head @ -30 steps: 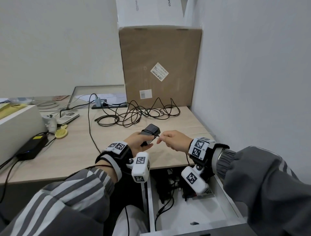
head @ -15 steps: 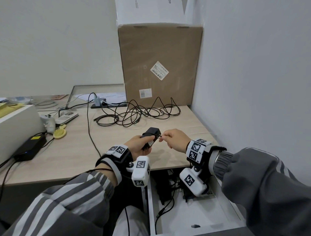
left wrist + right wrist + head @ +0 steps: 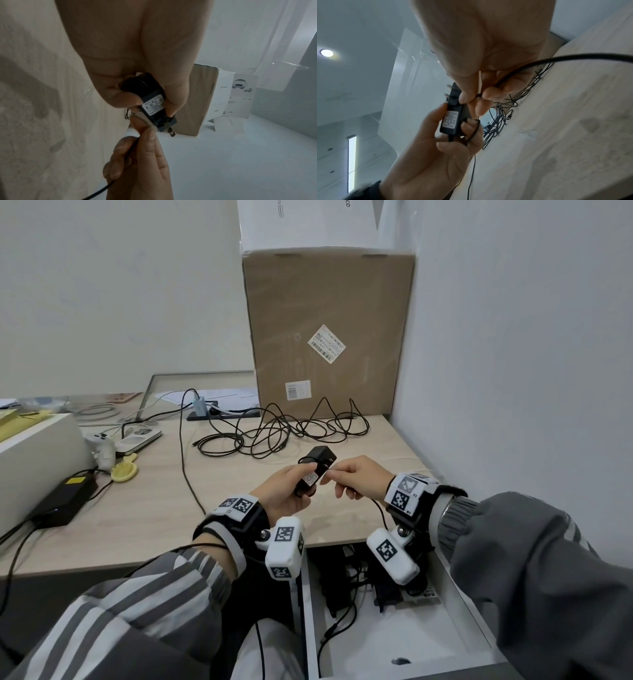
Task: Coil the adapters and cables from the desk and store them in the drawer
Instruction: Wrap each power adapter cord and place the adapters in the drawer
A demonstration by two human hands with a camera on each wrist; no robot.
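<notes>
Far left of the desk (image 3: 144, 508): a flat black power brick (image 3: 65, 501) with a yellow label lies beside a white box (image 3: 30, 453). Just right of it — a small yellow comb-like item (image 3: 125, 472) and a white remote-like device (image 3: 138, 438).

Mid-desk, farther back: a loose tangle of black cables (image 3: 274, 431) sprawls in front of a tall cardboard box (image 3: 329, 330) standing against the wall. 1 long cable (image 3: 183, 460) runs from a plug strip (image 3: 222, 414) toward the desk's near edge.

Above the near edge, left hand (image 3: 286, 491) grips a black adapter (image 3: 317, 469) — fingers and thumb curled round its body, white label facing up, 2 prongs pointing away from the wrist. A loop of its thin cord (image 3: 473, 129) wraps over 1 left finger.

Right hand (image 3: 359, 477), touching the adapter's prong end, pinches the thin black cord between thumb and forefinger; the other fingers are curled loosely. The cord trails from this hand down over the desk edge.

Below, at the right: an open white drawer (image 3: 455, 604) holds dark adapters and cords (image 3: 337, 587) at its back.
</notes>
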